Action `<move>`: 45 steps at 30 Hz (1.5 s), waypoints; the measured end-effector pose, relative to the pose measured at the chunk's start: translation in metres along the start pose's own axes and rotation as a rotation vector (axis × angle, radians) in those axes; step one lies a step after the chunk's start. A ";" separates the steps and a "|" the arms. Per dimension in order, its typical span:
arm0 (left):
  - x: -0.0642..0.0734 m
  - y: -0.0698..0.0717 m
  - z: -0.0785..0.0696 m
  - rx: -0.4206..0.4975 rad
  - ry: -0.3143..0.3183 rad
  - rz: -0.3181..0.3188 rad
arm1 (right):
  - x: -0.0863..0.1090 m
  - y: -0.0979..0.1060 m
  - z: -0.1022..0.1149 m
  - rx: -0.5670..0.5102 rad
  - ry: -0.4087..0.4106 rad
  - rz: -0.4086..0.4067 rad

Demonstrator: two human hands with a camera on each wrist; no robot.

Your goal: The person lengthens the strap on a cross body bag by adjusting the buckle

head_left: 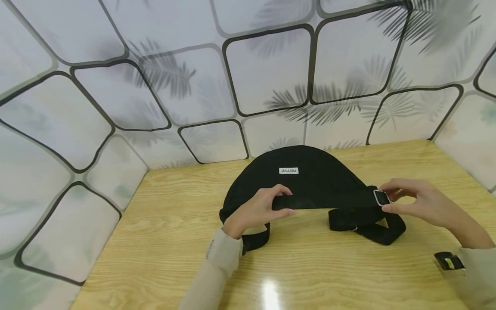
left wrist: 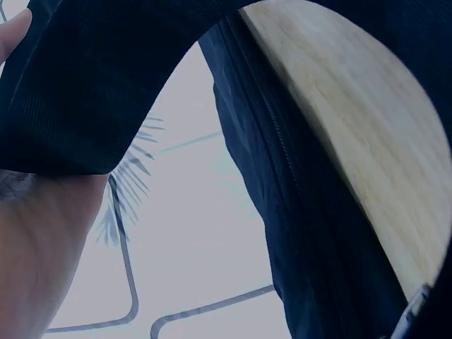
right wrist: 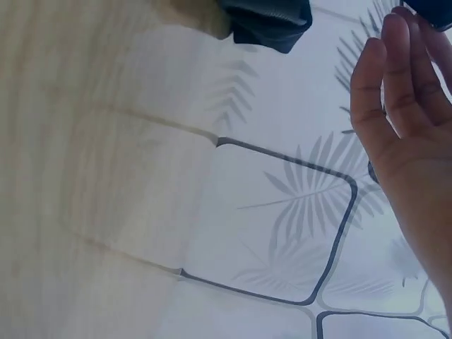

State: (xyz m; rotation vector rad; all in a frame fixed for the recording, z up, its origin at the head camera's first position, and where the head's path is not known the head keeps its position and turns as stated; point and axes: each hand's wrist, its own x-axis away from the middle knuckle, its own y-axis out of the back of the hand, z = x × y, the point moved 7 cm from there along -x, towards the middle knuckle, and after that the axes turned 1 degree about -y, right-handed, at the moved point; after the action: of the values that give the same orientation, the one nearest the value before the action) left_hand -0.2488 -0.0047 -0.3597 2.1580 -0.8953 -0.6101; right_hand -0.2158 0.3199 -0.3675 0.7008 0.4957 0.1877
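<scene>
A black half-moon waist bag (head_left: 302, 159) with a small white label (head_left: 288, 171) lies on the table. Its wide black strap (head_left: 329, 200) is stretched between both hands in front of it. My left hand (head_left: 257, 209) grips the strap's left part between thumb and fingers. At the other end, my right hand (head_left: 420, 200) pinches the strap beside a silver rectangular slider buckle (head_left: 381, 198). In the left wrist view the strap (left wrist: 78, 92) curves across, and a zip runs along the bag (left wrist: 304, 219). Only the edge of what the right hand (right wrist: 409, 120) holds shows in the right wrist view.
A looped length of strap (head_left: 383, 234) rests on the wooden table (head_left: 166, 241) below the right hand. Another strap piece (head_left: 257, 241) hangs by the left wrist. A patterned wall covering (head_left: 271, 73) rises behind the table.
</scene>
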 end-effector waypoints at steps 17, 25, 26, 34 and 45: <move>-0.015 -0.036 0.006 -0.193 0.059 0.244 | 0.018 -0.010 -0.016 0.088 -0.032 0.194; -0.031 -0.051 -0.008 -0.404 0.038 0.320 | 0.026 -0.010 -0.010 0.170 0.116 0.190; -0.033 -0.052 -0.010 -0.419 0.035 0.315 | 0.026 -0.010 -0.008 0.189 0.155 0.182; -0.049 -0.064 -0.015 -0.383 0.087 0.308 | 0.030 -0.018 0.000 0.232 0.354 0.089; -0.056 -0.078 -0.017 -0.277 0.142 0.328 | 0.030 -0.021 0.003 0.379 0.312 0.080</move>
State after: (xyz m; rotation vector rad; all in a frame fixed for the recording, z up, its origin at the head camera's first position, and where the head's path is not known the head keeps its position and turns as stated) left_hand -0.2419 0.0839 -0.3992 1.7360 -0.9957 -0.3854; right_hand -0.1886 0.3123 -0.3908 1.0702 0.8145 0.2848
